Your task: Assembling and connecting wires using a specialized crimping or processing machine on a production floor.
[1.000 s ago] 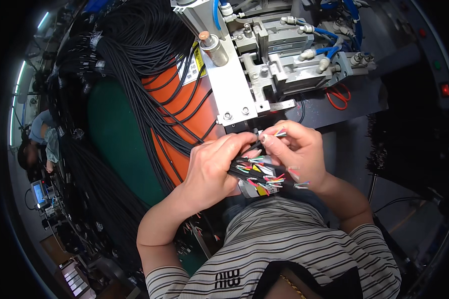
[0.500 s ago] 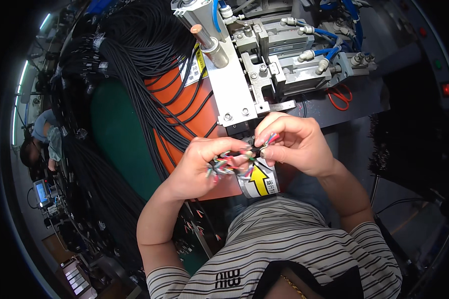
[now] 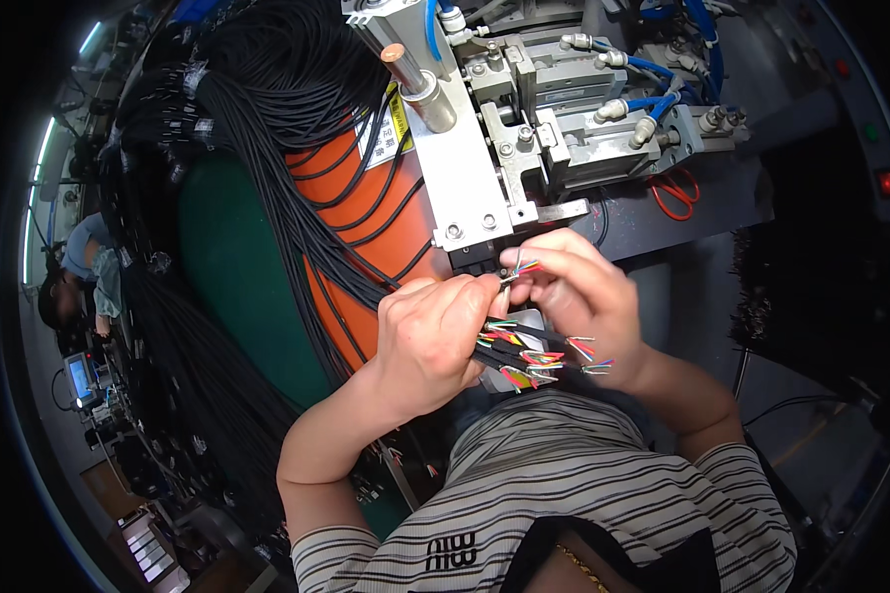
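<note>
My left hand [image 3: 430, 331] is closed round a bundle of black cables [image 3: 501, 348]. Their stripped ends, with red, green, white and yellow wires, fan out below the fingers toward my right hand. One cable end [image 3: 527, 268] stands apart at the thumb and forefinger of my left hand, its thin coloured wires spread. Close beside those wires is my right hand [image 3: 585, 301], fingers bent and apart. Contact between its fingertips and the wires cannot be made out. Just beyond both hands is the metal fixture [image 3: 462, 193] of a machine.
Long black cables [image 3: 267, 188] lie over an orange surface [image 3: 341, 267] and a green surface [image 3: 222, 247] at the left. Pneumatic cylinders [image 3: 603, 148] with blue hoses [image 3: 653, 104] stand at the far right. A red cord loop [image 3: 674, 196] lies beside them. Another person [image 3: 89, 262] is at far left.
My left hand has turned and shifted right, so the cable ends now point right and downward. My right hand's fingers have opened from their pinch on the wire ends.
</note>
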{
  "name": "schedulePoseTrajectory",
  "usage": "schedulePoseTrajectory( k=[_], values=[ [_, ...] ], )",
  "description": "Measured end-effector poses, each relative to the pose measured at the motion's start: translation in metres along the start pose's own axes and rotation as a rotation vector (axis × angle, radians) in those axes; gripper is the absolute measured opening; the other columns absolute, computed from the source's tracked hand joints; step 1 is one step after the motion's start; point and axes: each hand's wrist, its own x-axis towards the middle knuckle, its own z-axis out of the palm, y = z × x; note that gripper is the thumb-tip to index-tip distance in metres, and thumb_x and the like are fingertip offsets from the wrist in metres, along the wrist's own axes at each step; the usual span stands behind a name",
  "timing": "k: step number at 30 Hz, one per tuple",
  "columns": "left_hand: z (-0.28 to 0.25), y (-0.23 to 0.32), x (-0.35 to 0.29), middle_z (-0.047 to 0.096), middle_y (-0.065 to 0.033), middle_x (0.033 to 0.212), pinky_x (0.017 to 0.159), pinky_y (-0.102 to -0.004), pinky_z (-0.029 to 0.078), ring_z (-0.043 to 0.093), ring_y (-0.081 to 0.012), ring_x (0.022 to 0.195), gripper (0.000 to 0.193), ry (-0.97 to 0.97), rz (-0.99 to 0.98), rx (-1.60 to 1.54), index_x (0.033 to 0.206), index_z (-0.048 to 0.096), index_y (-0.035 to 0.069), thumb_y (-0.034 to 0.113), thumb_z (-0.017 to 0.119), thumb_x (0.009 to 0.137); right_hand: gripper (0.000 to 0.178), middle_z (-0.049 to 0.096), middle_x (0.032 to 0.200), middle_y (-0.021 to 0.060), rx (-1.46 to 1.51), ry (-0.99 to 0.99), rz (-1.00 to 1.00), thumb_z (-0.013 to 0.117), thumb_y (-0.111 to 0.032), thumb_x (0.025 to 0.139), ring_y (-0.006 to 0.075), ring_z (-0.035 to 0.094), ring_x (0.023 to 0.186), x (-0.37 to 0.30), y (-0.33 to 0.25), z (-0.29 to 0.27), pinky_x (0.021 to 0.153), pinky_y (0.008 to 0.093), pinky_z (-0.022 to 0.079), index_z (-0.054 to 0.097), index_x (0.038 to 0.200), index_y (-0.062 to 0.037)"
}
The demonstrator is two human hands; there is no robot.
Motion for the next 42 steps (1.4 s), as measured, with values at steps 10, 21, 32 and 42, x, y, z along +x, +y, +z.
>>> schedulePoseTrajectory(
  k=[10,21,32,42],
  values=[
    [-0.002,-0.002,0.000,0.058,-0.0062,0.069,0.052,-0.0338,0.045,0.060,-0.0245,0.057,0.032,-0.079,-0.031,-0.048,0.094,0.059,0.001,0.004,0.073,0.065,0.026,0.065,0.097,0.0128,0.789,-0.225,0.560,0.057,-0.014,0.100,0.0140,0.063,0.071,0.011,0.007,-0.024,0.059,0.0224,0.048,0.064,0.115,0.0064],
    [-0.022,-0.017,0.010,0.066,-0.0071,0.074,0.060,-0.0292,0.051,0.066,-0.0206,0.064,0.011,-0.276,-0.160,-0.528,0.093,0.063,-0.001,0.006,0.066,0.085,0.016,0.065,0.101,0.0156,0.639,-0.207,0.408,0.063,0.007,0.090,0.0137,0.066,0.068,0.015,0.006,-0.020,0.056,0.0212,0.051,0.068,0.104,0.0066],
    [-0.016,-0.021,0.003,0.066,-0.0080,0.071,0.058,-0.0275,0.049,0.062,-0.0153,0.060,0.003,-0.315,-0.481,-0.890,0.086,0.064,0.000,0.002,0.066,0.085,0.010,0.066,0.088,0.0126,-0.080,-0.201,-0.004,0.068,0.006,0.081,0.0149,0.064,0.061,0.023,-0.003,-0.020,0.050,0.0239,0.048,0.068,0.091,0.0040],
    [-0.007,0.005,-0.001,0.058,-0.0084,0.102,0.063,-0.0321,0.053,0.061,-0.0216,0.082,0.057,-0.280,-0.078,0.166,0.120,0.062,0.000,0.006,0.070,0.063,0.007,0.059,0.074,0.0072,-0.871,-0.199,-0.130,0.070,-0.006,0.076,0.0249,0.058,0.053,0.019,-0.007,-0.018,0.047,0.0343,0.045,0.065,0.078,-0.0036]
  ],
)
